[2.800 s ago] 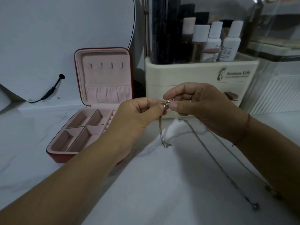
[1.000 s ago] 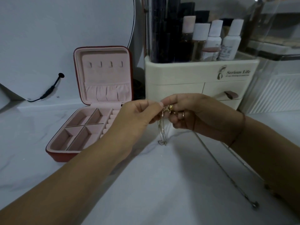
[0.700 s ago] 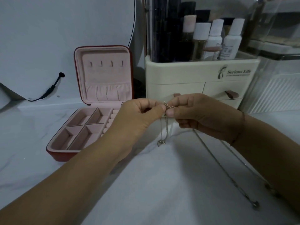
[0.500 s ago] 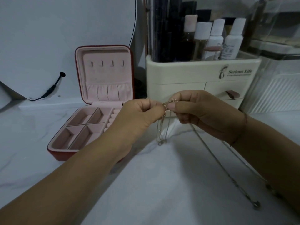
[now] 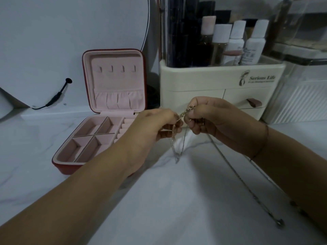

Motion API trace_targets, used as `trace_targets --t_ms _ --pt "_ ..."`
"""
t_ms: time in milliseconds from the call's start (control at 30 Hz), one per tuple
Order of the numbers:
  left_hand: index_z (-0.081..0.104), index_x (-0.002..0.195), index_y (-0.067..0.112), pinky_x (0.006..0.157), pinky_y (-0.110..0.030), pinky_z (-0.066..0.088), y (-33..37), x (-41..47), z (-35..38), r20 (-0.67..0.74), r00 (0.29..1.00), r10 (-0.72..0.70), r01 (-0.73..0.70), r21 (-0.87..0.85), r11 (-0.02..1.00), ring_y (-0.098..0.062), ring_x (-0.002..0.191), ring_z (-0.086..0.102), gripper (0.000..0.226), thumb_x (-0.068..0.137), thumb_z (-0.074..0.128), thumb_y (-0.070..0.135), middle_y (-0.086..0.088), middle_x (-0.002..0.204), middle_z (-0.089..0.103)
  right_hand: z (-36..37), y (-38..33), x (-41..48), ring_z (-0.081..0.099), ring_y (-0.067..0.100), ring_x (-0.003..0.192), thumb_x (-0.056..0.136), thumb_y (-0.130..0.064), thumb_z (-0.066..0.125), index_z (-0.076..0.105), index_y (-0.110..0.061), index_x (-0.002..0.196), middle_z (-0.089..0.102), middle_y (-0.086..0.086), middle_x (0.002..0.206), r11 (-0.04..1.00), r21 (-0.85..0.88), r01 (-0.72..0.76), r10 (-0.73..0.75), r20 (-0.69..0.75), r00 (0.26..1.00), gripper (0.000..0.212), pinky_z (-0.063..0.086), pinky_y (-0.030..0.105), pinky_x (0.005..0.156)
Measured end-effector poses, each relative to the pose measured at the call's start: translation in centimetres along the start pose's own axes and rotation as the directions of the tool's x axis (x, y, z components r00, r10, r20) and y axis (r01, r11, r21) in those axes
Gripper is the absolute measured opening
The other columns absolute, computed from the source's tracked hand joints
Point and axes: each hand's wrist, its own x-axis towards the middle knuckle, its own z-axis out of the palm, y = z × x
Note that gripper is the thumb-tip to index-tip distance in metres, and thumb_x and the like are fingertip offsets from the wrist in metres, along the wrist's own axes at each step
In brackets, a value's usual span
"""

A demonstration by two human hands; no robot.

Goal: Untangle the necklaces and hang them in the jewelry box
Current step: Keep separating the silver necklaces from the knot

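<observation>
Necklaces (image 5: pixel 182 114): tangle pinched between left hand (image 5: pixel 155 128) and right hand (image 5: pixel 217 121) above the table (image 5: pixel 177 200), strands hanging vertically; open box (image 5: pixel 116 82) lies left and beyond, nearer the left hand.

A cream organizer (image 5: pixel 200 80), above-right of the right hand's (image 5: pixel 219 124) pinch, is showing "Serious Life" on its front; smaller print beneath is blurring.

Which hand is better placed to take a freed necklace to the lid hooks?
Left, probably. The left hand pinches the necklaces next to the open jewelry box, whose hooks are on that side. The right hand grips the knot, with a long chain trailing rightward.
</observation>
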Motion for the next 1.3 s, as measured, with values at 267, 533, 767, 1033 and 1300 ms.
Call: trace_targets --t_ms 267,533,767,1033,1300 --pt "0.074 0.064 0.015 0.070 -0.026 0.051 -0.05 -0.16 -0.03 0.004 1.000 0.014 -0.014 -0.074 0.997 -0.009 0.067 0.064 0.026 0.084 0.057 0.012 -0.004 0.073 0.070 -0.66 0.27 0.32 0.055 0.014 0.064 0.075 -0.011 0.050 0.060 -0.004 0.085 0.063 0.011 0.076 0.983 0.159 -0.089 0.079 0.068 0.995 0.016 0.049 0.023 0.061" --pt "0.072 0.083 0.014 0.086 -0.028 0.051 -0.11 -0.77 -0.09 -0.028 0.994 0.101 -0.099 0.078 0.992 -0.005 0.076 0.062 0.014 0.082 0.065 0.027 0.002 0.077 0.070 -0.61 0.24 -0.04 0.041 0.010 0.061 0.081 -0.018 0.069 0.065 -0.008 0.090 0.051 0.004 0.070 0.997 -0.022 -0.079 0.081 0.089 0.993 0.015 0.038 0.020 0.058" --pt "0.072 0.072 0.008 0.083 -0.031 0.050 -0.21 -0.68 -0.08 -0.010 0.997 0.078 -0.077 0.085 0.993 -0.014 0.076 0.060 0.017 0.085 0.063 0.014 -0.007 0.075 0.066 -0.46 -0.02 0.06 0.038 0.010 0.055 0.070 -0.029 0.067 0.064 -0.014 0.075 0.046 0.001 0.058 0.999 -0.031 0.027 -0.029 -0.062 0.998 0.016 0.034 0.025 0.059" --pt "0.073 0.071 0.013 0.079 -0.026 0.052 0.33 -0.91 0.00 -0.004 0.998 0.062 -0.061 0.097 0.993 -0.011 0.076 0.062 0.018 0.085 0.063 0.013 -0.006 0.077 0.069 -0.36 0.49 0.19 0.061 0.018 0.077 0.087 -0.023 0.056 0.065 -0.013 0.078 0.067 0.008 0.081 0.986 0.102 0.128 -0.127 -0.020 0.992 0.017 0.050 0.030 0.077" --pt "0.072 0.060 0.014 0.071 -0.024 0.053 0.08 -0.62 0.05 -0.021 0.999 0.031 -0.032 -0.051 0.998 -0.011 0.064 0.061 0.023 0.079 0.068 0.025 -0.001 0.065 0.066 -0.53 0.50 0.41 0.046 0.011 0.058 0.092 -0.023 0.052 0.054 -0.016 0.069 0.051 -0.003 0.061 0.945 0.315 0.089 -0.107 0.040 0.994 0.024 0.043 0.023 0.063"
